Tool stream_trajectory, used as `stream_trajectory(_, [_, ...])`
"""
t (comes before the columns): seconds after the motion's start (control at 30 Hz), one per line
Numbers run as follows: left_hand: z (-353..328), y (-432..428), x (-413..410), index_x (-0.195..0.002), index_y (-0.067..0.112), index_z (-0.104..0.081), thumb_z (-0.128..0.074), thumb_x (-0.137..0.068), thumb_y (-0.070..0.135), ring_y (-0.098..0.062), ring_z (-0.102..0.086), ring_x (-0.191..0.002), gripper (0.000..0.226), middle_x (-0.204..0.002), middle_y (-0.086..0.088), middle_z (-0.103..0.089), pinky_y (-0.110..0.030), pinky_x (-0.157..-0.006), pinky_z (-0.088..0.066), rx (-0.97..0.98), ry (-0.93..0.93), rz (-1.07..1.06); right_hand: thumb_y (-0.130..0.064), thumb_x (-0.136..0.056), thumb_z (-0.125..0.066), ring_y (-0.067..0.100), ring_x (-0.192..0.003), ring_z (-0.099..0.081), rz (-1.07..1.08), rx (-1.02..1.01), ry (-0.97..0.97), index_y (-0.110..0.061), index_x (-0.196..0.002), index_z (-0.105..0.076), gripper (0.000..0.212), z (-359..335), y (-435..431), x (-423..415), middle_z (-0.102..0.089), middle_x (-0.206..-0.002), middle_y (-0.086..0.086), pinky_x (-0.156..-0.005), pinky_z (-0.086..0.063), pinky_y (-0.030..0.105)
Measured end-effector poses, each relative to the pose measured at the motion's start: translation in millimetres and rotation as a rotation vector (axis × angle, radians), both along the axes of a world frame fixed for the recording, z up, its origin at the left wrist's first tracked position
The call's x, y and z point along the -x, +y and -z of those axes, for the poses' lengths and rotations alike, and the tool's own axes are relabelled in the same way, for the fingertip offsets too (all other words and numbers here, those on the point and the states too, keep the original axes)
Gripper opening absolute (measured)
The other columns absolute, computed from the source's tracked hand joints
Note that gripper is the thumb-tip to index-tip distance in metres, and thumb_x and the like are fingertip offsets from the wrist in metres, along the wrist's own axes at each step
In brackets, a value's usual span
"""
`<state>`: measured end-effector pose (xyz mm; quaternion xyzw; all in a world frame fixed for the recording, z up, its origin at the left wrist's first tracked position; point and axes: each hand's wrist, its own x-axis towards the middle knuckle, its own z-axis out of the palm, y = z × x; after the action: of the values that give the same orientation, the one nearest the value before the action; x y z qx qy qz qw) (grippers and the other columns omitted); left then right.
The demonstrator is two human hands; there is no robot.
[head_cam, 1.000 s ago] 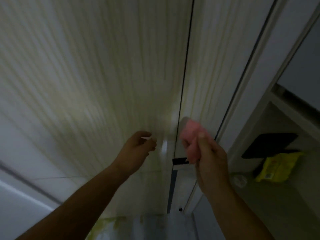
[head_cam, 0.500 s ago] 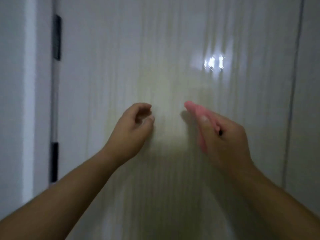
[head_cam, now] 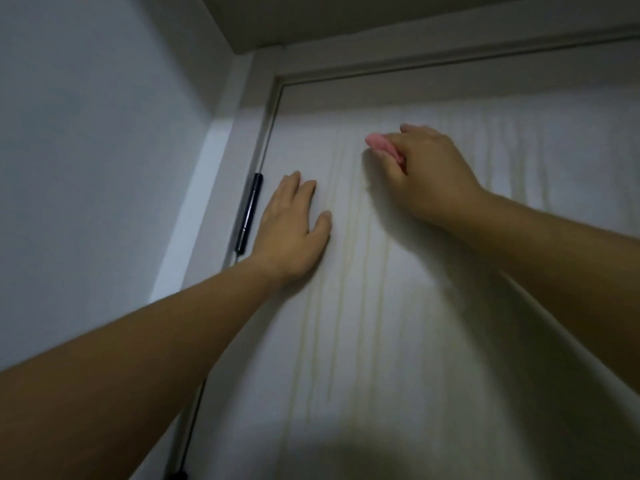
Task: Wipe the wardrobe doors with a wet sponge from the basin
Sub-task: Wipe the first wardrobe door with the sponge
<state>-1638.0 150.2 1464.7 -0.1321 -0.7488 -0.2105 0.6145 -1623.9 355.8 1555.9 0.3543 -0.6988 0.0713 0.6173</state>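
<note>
A white wardrobe door (head_cam: 398, 323) with pale vertical streaks fills the view up to its top edge. My right hand (head_cam: 429, 178) holds a pink sponge (head_cam: 382, 147) pressed against the door near the top; only the sponge's left end shows past my fingers. My left hand (head_cam: 294, 226) lies flat on the door, fingers together and pointing up, to the lower left of the sponge and close to the door's left edge.
A black hinge (head_cam: 249, 213) sits on the door's left edge beside my left hand. A white frame (head_cam: 207, 188) and a plain wall (head_cam: 86, 150) run to the left. The ceiling (head_cam: 311, 15) meets the frame just above.
The view has swung up to the door's top left corner. My right hand has carried the sponge higher. My left hand has gone from curled to flat against the door.
</note>
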Motion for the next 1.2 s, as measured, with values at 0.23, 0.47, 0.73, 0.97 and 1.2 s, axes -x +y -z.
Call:
stream_trajectory(0.23, [-13.2, -27.3, 17.8, -0.163, 0.017, -0.011, -0.028, -0.099, 0.055, -0.015, 0.006, -0.158, 0.076, -0.172, -0.003, 0.002, -0.029, -0.126, 0.004, 0.025, 0.05, 0.017, -0.033, -0.109, -0.039, 0.028, -0.097, -0.053, 0.137, -0.146, 0.171, -0.011, -0.105, -0.066, 0.035, -90.7, -84.9, 13.4, -0.064, -0.107, 0.015, -0.083, -0.036, 0.033])
stream_trajectory(0.47, [-9.7, -30.9, 24.7, -0.163, 0.019, -0.006, -0.032, -0.106, 0.05, -0.015, 0.011, -0.157, 0.07, -0.172, -0.003, 0.007, -0.033, -0.128, 0.004, 0.094, 0.095, -0.017, -0.051, -0.109, -0.016, 0.027, -0.156, -0.012, 0.493, -0.434, 0.157, -0.028, -0.162, -0.02, 0.058, -91.5, -119.0, 24.5, -0.019, -0.17, 0.002, -0.127, 0.001, 0.05])
stream_trajectory(0.73, [-4.1, -33.5, 27.0, -0.163, 0.023, -0.004, -0.028, -0.106, 0.054, -0.016, 0.015, -0.156, 0.069, -0.171, -0.005, 0.01, -0.035, -0.128, 0.006, 0.15, 0.099, -0.037, -0.057, -0.108, -0.014, 0.024, -0.158, 0.001, 0.635, -0.37, 0.146, -0.026, -0.164, -0.006, 0.065, -113.4, -147.5, 16.2, -0.003, -0.172, 0.001, -0.124, 0.009, 0.046])
stream_trajectory(0.97, [-4.4, -32.3, 28.5, -0.164, 0.021, -0.002, -0.027, -0.106, 0.052, -0.015, 0.016, -0.156, 0.07, -0.171, -0.006, 0.011, -0.035, -0.128, 0.008, 0.165, 0.101, -0.071, -0.056, -0.107, -0.018, 0.026, -0.158, 0.006, 0.636, -0.18, 0.1, -0.012, -0.163, 0.002, 0.074, -122.1, -150.6, 14.1, 0.005, -0.172, 0.009, -0.127, 0.004, 0.045])
stream_trajectory(1.2, [-3.0, -33.6, 29.1, -0.163, 0.021, -0.001, -0.021, -0.101, 0.056, -0.017, 0.015, -0.157, 0.074, -0.171, -0.007, 0.01, -0.036, -0.128, 0.006, 0.176, 0.111, -0.082, -0.045, -0.11, -0.028, 0.027, -0.149, -0.029, 0.5, -0.26, 0.055, -0.015, -0.16, -0.023, 0.058, -101.5, -101.5, 0.1, -0.026, -0.166, 0.013, -0.118, -0.02, 0.034])
